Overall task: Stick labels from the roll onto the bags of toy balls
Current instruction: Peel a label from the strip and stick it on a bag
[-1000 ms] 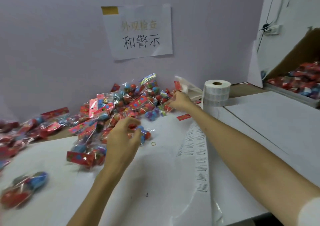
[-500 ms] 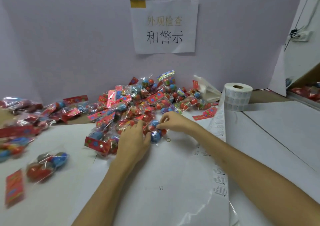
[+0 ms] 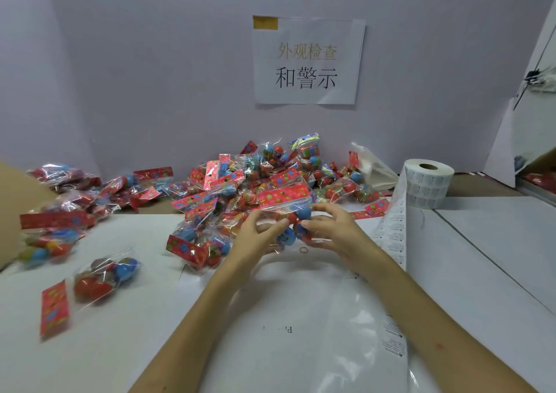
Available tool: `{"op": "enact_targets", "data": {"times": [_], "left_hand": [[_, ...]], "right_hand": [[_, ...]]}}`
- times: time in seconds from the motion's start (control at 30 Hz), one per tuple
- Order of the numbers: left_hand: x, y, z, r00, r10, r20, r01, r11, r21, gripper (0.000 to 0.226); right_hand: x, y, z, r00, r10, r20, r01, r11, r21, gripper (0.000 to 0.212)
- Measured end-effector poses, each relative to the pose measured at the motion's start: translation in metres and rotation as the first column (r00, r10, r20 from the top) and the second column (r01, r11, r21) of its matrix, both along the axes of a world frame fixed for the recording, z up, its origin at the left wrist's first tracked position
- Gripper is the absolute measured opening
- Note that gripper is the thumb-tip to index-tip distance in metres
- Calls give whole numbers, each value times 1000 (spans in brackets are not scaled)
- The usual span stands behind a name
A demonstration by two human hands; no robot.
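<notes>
Both hands hold one clear bag of red and blue toy balls (image 3: 290,212) with a red patterned header, lifted a little above the white table sheet. My left hand (image 3: 255,236) grips its left side; my right hand (image 3: 328,230) pinches its right side, fingers curled. Behind them lies a big pile of the same bags (image 3: 258,178). The white label roll (image 3: 427,186) stands upright at the right, and its strip of printed labels (image 3: 391,236) trails down towards me.
More bags lie at the left (image 3: 57,218), and one loose bag (image 3: 105,278) sits near the front left. A small rubber band (image 3: 304,250) lies under my hands. A paper sign (image 3: 307,61) hangs on the back wall. A white plastic bag (image 3: 373,166) lies beside the roll.
My right hand came back from the far side of the pile to join my left. Together they have lifted one bag off the table. The view has swung left.
</notes>
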State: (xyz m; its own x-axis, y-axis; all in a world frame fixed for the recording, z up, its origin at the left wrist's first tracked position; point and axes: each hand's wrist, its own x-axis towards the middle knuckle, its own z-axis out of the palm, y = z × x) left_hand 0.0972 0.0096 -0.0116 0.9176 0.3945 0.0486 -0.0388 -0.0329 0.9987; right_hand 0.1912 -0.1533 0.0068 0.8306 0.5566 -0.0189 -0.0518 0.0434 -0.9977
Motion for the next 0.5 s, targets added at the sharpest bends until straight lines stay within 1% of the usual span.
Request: {"op": "enact_targets", "data": {"times": [0.03, 0.1, 0.27, 0.37, 0.5], "left_hand": [[0, -1, -1, 1000, -11, 15, 11, 1000, -10, 35], [0, -3, -2, 999, 8, 34, -7, 1000, -28, 31], [1, 1, -1, 996, 74, 42, -72, 996, -48, 31], [1, 2, -2, 997, 69, 32, -67, 996, -59, 37], [2, 1, -4, 998, 56, 25, -55, 998, -34, 41]], "right_hand": [[-2, 1, -1, 1000, 0, 14, 0, 1000, -3, 37], [-4, 2, -1, 999, 8, 45, -7, 1000, -16, 36], [-13, 4, -4, 989, 111, 99, -103, 991, -82, 35], [-16, 9, -6, 981, 106, 161, -87, 989, -120, 33], [-17, 12, -8, 979, 79, 189, -51, 987, -150, 31]]}}
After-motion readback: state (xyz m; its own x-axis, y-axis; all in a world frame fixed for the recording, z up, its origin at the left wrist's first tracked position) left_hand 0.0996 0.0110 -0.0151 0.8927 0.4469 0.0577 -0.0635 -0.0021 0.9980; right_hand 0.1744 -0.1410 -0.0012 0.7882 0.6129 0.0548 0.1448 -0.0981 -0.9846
